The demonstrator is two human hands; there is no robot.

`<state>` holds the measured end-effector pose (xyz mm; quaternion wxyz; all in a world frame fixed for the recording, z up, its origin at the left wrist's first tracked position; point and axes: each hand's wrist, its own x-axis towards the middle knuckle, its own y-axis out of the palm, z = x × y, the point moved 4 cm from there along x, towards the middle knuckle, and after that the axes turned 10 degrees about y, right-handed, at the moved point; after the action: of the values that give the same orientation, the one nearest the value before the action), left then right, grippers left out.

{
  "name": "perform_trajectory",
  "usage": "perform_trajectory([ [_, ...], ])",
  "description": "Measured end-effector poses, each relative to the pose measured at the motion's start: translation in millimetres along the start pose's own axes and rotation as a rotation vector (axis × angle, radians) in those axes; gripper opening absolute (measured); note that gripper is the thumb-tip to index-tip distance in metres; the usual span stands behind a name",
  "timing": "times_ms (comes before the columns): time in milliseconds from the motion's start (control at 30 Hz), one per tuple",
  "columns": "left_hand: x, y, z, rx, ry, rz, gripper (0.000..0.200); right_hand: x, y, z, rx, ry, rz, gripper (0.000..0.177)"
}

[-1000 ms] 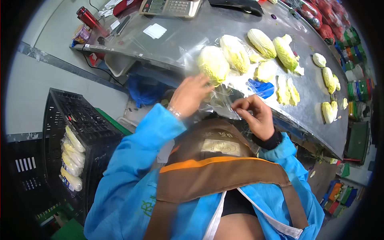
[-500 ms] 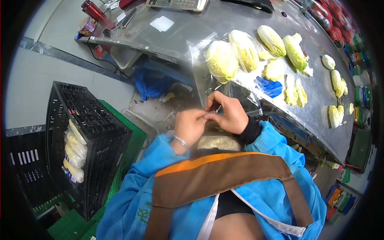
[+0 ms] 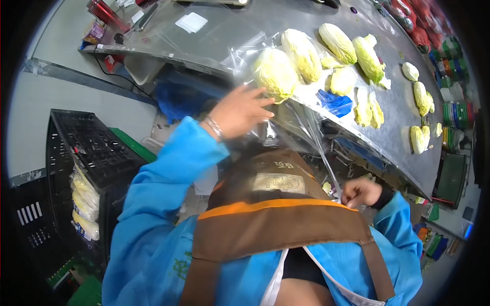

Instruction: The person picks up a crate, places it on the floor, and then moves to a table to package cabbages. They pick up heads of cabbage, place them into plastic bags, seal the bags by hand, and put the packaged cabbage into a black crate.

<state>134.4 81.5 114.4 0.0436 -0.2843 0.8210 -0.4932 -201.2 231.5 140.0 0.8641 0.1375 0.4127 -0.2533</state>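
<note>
Cabbage (image 3: 276, 74), twelve o'clock; left hand (image 3: 240, 113) open at its seven-o'clock edge; right hand (image 3: 361, 193), four o'clock, grips stretched film (image 3: 322, 153).

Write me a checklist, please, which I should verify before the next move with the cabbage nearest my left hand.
1. Cabbage rests on the table: ok.
2. Cabbage well away from the near edge: not ok, it lies right beside it.
3. Left hand at the cabbage: ok, fingers at its lower end; how firmly they press, cannot tell.
4. Plastic film drawn out to the right hand: ok.
5. Film free of wrinkles: not ok.
6. Film whole, without tears: cannot tell.
</note>
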Motion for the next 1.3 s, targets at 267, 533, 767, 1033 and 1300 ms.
perform_trajectory([
  [267,-9,-13,16,-0.302,-0.026,-0.025,0.028,63,-38,36,-0.528,-0.242,-1.096,0.065],
  [533,3,38,85,-0.828,-1.119,-0.504,0.054,215,-110,107,0.588,0.116,-0.550,0.039],
  [767,49,2,82,0.169,-0.519,-0.379,0.032,243,-128,119,-0.212,-0.683,-0.881,0.040],
  [1033,63,-58,96,-0.086,-0.487,-0.720,0.078,238,-217,170,-0.070,-0.287,-0.407,0.038],
  [1300,-113,-211,-39,-1.135,-0.533,-1.375,0.047,166,-28,371,-0.007,-0.922,0.228,0.053],
])
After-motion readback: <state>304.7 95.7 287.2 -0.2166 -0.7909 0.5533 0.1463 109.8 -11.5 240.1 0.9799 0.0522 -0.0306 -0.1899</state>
